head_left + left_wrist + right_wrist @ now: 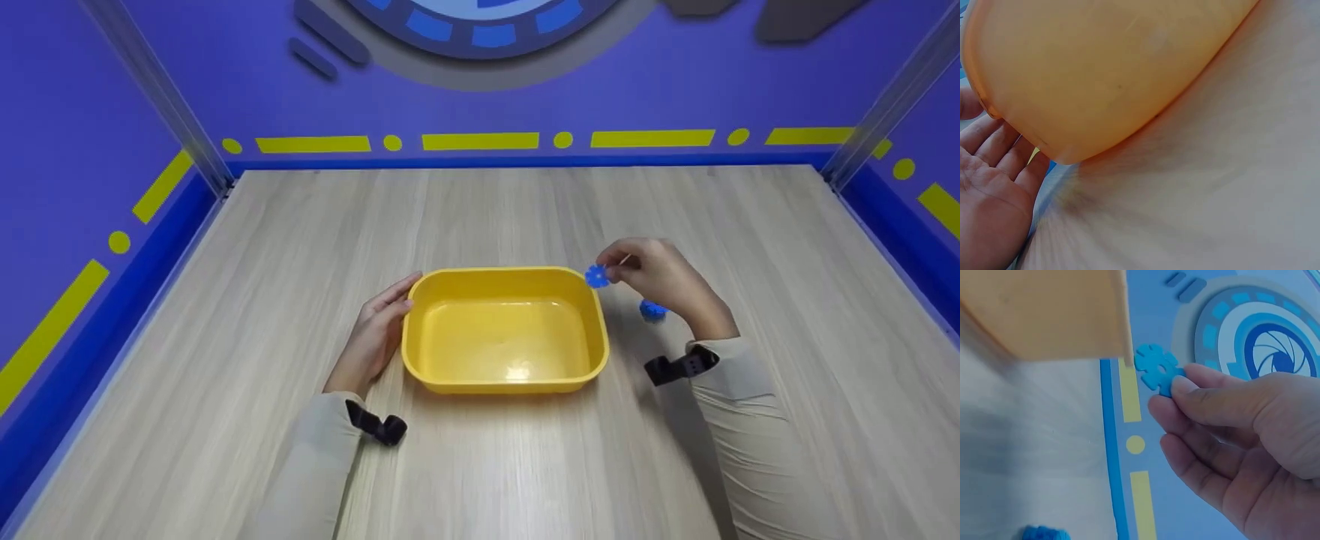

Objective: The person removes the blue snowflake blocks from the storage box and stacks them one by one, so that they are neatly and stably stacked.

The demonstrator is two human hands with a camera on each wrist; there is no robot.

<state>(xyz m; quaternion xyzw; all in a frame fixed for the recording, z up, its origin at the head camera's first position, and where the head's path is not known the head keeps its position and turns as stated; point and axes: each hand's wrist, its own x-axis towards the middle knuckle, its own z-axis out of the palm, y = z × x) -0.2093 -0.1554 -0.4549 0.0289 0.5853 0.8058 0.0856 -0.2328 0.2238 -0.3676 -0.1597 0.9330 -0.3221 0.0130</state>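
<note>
A yellow plastic tub [505, 388] stands on the table with nothing inside it. My left hand [377, 330] holds its left end, thumb at the rim and fingers under it along the outer wall, as the left wrist view also shows. Above the tub's far right corner, my right hand [656, 274] pinches a flat blue snowflake disc [1157, 367] between thumb and forefinger. Notches run around the disc's edge. More blue notched pieces [652, 310] lie bunched on the table just below the right hand, partly covered by it in the head view.
The wood-grain table [495, 217] is bounded by blue panels [480, 105] with yellow dashes at the back and sides. Each wrist wears a black strap-on camera, the left one [379, 426] near the tub's front left corner.
</note>
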